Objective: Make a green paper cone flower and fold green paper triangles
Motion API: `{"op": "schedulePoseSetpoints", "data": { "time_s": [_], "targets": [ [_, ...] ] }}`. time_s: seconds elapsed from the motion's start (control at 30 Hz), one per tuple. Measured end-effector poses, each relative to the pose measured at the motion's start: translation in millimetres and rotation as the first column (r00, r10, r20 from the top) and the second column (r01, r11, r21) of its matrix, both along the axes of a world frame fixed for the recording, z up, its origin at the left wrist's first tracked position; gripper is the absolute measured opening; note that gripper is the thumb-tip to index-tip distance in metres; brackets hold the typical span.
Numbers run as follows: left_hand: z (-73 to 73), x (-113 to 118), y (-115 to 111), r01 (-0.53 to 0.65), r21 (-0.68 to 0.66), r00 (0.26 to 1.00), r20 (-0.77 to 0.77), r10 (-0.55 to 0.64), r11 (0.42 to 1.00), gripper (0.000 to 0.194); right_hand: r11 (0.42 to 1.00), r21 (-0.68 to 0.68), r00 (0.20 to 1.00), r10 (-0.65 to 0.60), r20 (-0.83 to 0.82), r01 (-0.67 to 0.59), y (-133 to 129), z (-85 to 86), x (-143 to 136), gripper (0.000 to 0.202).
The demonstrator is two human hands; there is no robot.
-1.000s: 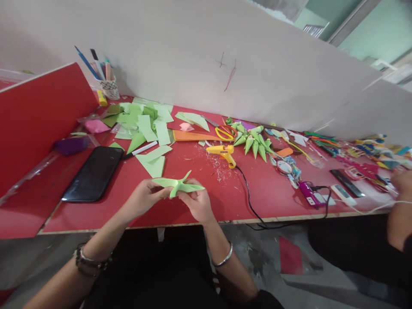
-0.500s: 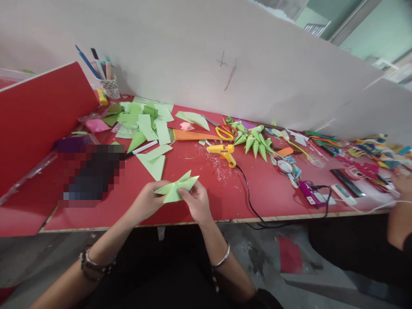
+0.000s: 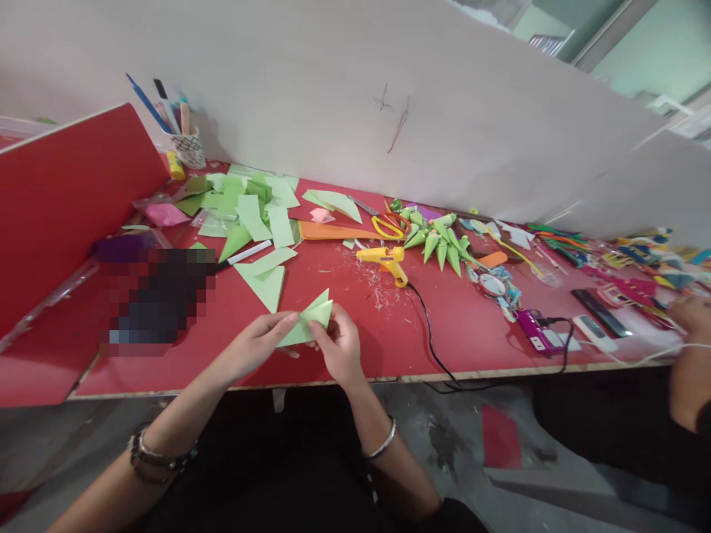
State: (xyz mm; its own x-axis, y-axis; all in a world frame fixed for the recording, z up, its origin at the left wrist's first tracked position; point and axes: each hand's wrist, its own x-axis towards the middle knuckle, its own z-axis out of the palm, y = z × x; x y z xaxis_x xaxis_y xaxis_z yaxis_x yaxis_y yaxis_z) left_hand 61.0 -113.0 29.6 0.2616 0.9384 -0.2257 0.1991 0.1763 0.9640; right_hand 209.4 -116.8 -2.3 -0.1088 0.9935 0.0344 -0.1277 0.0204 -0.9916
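Observation:
A folded piece of light green paper (image 3: 300, 331) is held between my hands above the table's front edge. My left hand (image 3: 264, 340) grips its left side, the thumb lying over the paper. On its right side my right hand (image 3: 340, 344) pinches it, thumb in front and fingers behind. Just beyond my hands lie a green paper triangle (image 3: 269, 287) and a white pen (image 3: 249, 252). To the right, a yellow glue gun (image 3: 383, 259) rests on the red table (image 3: 327, 277) with its black cord trailing over the front edge.
Green paper pieces (image 3: 252, 215) are heaped at the back left, near a pen cup (image 3: 189, 146). Scissors (image 3: 389, 226) and pointed green paper cones (image 3: 441, 248) lie behind the glue gun. A purple adapter (image 3: 538, 333) sits right. Another person's hand (image 3: 694, 314) is at the far right.
My left thumb has moved onto the paper's left part. The left points that stood out before are now folded over or covered by my hand. The right hand keeps its pinch.

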Motion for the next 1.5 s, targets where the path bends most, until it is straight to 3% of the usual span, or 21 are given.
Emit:
{"op": "schedulePoseSetpoints", "data": {
  "time_s": [0.13,0.33,0.5,0.63,0.8,0.9,1.13,1.37,1.5],
  "targets": [
    [-1.0,-2.4,0.1,0.067,0.034,0.997,-0.033,-0.066,0.997,0.023,0.998,0.048,0.997,-0.048,0.065,0.045,-1.1,-0.3,-1.3,0.014],
    [0.5,0.1,-2.0,0.233,-0.055,0.970,0.078,-0.229,0.971,0.021,0.998,0.036,0.996,-0.057,0.065,0.055,-0.7,-0.5,-2.3,0.016],
    [-2.5,10.7,-7.2,0.114,0.076,0.993,-0.040,-0.111,0.991,0.024,0.998,0.037,0.998,-0.043,0.039,0.042,0.3,-3.5,-2.9,0.016],
    [-12.6,12.7,-7.0,0.036,0.153,0.992,-0.128,-0.016,0.988,0.023,0.995,-0.055,0.992,-0.084,-0.089,0.079,2.4,-7.1,-4.2,0.026],
    [-17.5,9.7,-5.7,0.054,0.191,0.977,-0.212,-0.013,0.980,0.022,0.977,-0.179,0.991,0.101,-0.084,-0.115,7.0,-6.2,0.3,0.030],
    [-16.4,9.9,-6.1,0.076,0.188,0.970,-0.240,-0.029,0.979,0.024,0.973,-0.164,0.987,0.161,-0.020,-0.162,8.5,-4.2,5.6,0.034],
    [-18.1,11.1,-4.0,0.070,0.126,0.982,-0.183,-0.046,0.990,0.029,0.986,-0.140,0.992,0.104,0.073,-0.093,7.0,-2.9,7.9,0.032],
    [-18.2,12.1,-2.4,0.001,0.165,0.967,-0.252,0.042,0.986,0.034,0.994,-0.083,0.989,0.085,0.118,-0.075,5.3,-4.3,6.6,0.029],
    [-21.5,12.9,-0.8,-0.038,0.232,0.961,-0.259,0.100,0.972,0.034,0.983,-0.103,0.981,0.162,0.109,-0.151,7.4,-7.2,8.1,0.032]
  ]
}}
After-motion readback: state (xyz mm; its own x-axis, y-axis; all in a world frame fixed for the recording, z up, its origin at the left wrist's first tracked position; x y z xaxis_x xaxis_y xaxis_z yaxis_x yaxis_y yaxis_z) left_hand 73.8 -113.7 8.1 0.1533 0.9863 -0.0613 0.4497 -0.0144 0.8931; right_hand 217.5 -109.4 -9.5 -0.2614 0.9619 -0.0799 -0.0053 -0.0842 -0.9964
